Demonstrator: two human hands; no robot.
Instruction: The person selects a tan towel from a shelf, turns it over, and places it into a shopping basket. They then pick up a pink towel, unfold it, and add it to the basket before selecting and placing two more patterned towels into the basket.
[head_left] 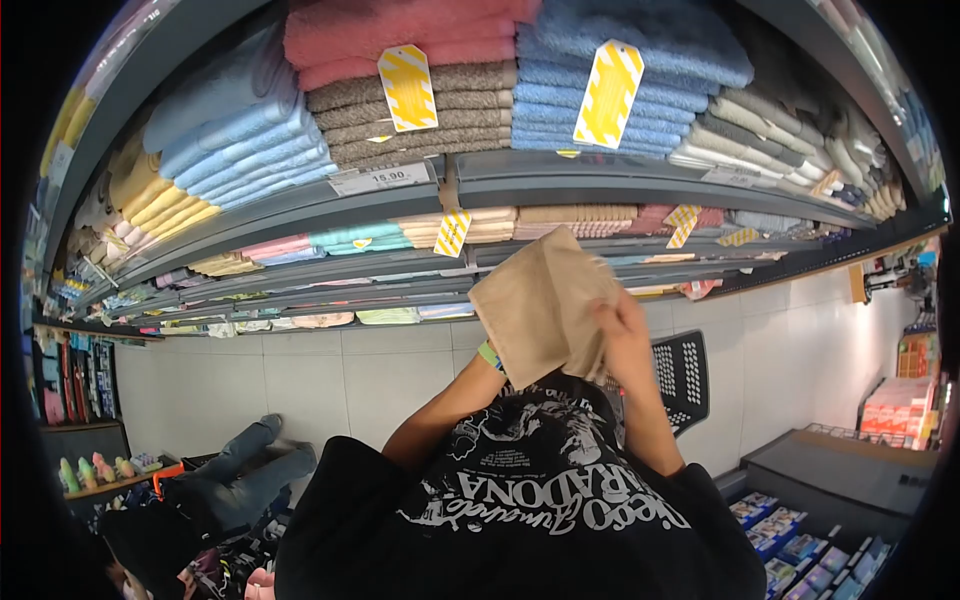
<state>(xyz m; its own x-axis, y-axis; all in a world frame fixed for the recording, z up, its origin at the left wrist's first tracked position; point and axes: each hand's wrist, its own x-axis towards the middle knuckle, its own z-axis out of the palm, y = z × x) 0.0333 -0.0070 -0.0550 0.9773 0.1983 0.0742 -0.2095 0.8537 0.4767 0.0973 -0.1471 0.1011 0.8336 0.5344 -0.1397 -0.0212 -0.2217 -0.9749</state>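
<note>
A folded beige towel (535, 310) is held up in front of my chest, its near corner pointing down toward my shirt. From behind it my left hand supports the cloth. Its fingers are hidden, and only the wrist with a green wristband (489, 355) shows. My right hand (622, 328) is closed on the towel's right edge, slightly blurred. Just beyond the cloth, a lower shelf carries folded brown towels (575, 220) and cream towels (485, 226).
Upper shelves hold blue towels (610, 100), pink towels (400, 35) and a price label (385, 178). A black perforated basket (682, 380) stands right of my arm. Another person in jeans (245, 470) is at lower left. Boxed goods (805, 550) fill a display at lower right.
</note>
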